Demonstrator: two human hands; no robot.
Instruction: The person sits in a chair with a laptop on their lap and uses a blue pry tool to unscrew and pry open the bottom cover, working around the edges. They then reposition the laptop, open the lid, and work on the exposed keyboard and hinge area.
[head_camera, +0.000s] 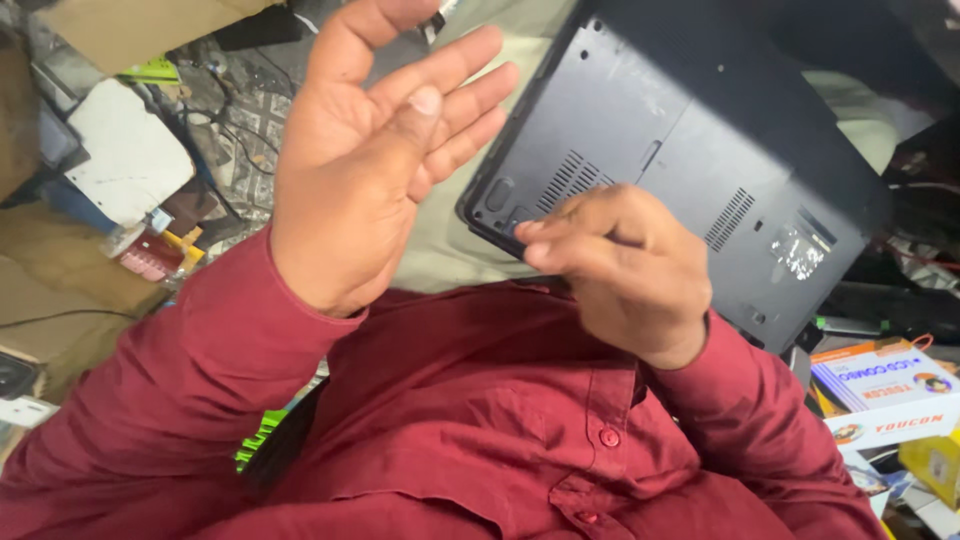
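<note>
One laptop (690, 150) lies bottom-up across my lap, and it is the only one I can see. Its long axis runs from about ten o'clock to four o'clock, from the rounded corner near my fingers out toward the far corner at the right. The underside is dark grey matte plastic, flat and lightly scuffed, with two slotted vent grilles, one near my fingers and one further along toward three o'clock. Past that second grille, toward four o'clock, sits one shiny, torn label patch.

My right hand (615, 275) is curled over the near edge of the laptop at about six o'clock of the case, fingertips bunched together and pressing on that edge beside the first grille. It touches the case, but I cannot tell whether it truly pinches anything.

My left hand (375, 165) is raised at about eleven o'clock, palm open and empty, fingers spread and slightly bent, touching nothing, apart from the laptop's corner.

Both arms are in the sleeves of my dark red shirt (470, 420), a smooth woven cloth with two round buttons showing down the front. Under the laptop is pale beige cloth (440, 240).

At four o'clock lie stacked printed cardboard boxes (880, 385), white, blue and orange; I count at least two. At nine o'clock a white flat thing (125, 150) rests among cluttered cables and brown cardboard.
</note>
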